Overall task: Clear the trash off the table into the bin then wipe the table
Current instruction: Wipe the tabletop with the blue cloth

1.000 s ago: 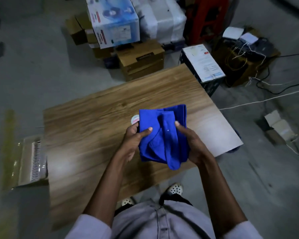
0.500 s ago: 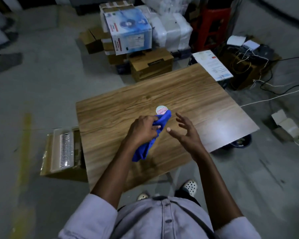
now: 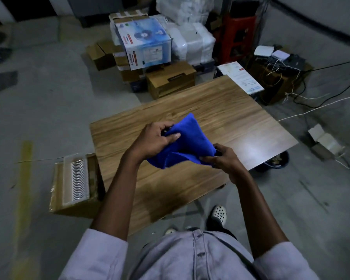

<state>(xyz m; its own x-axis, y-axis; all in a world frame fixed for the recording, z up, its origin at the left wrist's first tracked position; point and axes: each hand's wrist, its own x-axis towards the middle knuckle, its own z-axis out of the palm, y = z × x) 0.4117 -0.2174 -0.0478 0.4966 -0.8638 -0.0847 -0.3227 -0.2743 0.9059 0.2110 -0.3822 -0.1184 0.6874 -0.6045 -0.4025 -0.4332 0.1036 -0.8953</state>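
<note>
A blue cloth [image 3: 187,143] is held above the middle of the wooden table [image 3: 240,122]. My left hand [image 3: 154,139] pinches its left upper edge. Its lower right corner is gripped by my right hand [image 3: 223,158]. The cloth hangs spread between both hands and covers part of the tabletop behind it. The small round sticker seen earlier on the table is hidden now. A dark round bin [image 3: 275,161] shows on the floor under the table's right corner.
A cardboard box with a clear plastic tray [image 3: 76,178] stands on the floor left of the table. Stacked boxes [image 3: 146,45] and a red stool [image 3: 239,37] crowd the far side. Cables [image 3: 315,102] and a small open carton [image 3: 324,141] lie on the floor at right.
Half a second ago only my left hand held the bunched cloth and my right hand was open. Now my right hand has gripped the cloth and it is spread between both hands.
</note>
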